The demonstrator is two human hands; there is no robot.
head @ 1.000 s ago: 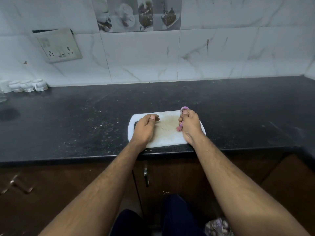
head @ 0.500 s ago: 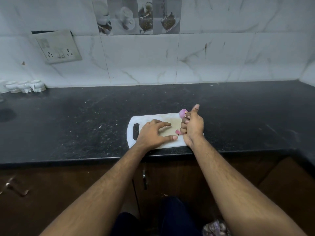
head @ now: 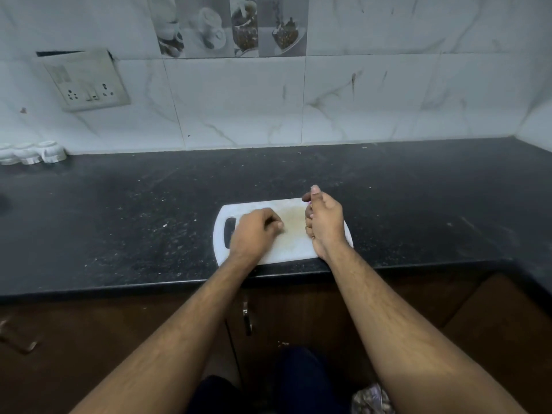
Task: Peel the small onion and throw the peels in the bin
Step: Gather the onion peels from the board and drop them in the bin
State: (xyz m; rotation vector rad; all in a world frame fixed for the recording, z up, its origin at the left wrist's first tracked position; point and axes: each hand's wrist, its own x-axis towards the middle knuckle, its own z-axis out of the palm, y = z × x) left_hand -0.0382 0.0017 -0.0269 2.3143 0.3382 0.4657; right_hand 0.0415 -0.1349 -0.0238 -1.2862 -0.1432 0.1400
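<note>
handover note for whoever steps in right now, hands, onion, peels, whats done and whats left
Left hand: curled loosely on the cutting board, nothing visible in it.
Right hand: closed at the board's right end, a sliver of pink at its fingers; probably the onion or peels, mostly hidden.
No loose peels show on the board's bare part.
Done: cannot confirm the peeling is complete.
Left: finish any peeling and drop the peels in the bin, perhaps the container at the bottom edge.

Onion hidden inside right hand [head: 324, 222]
</note>
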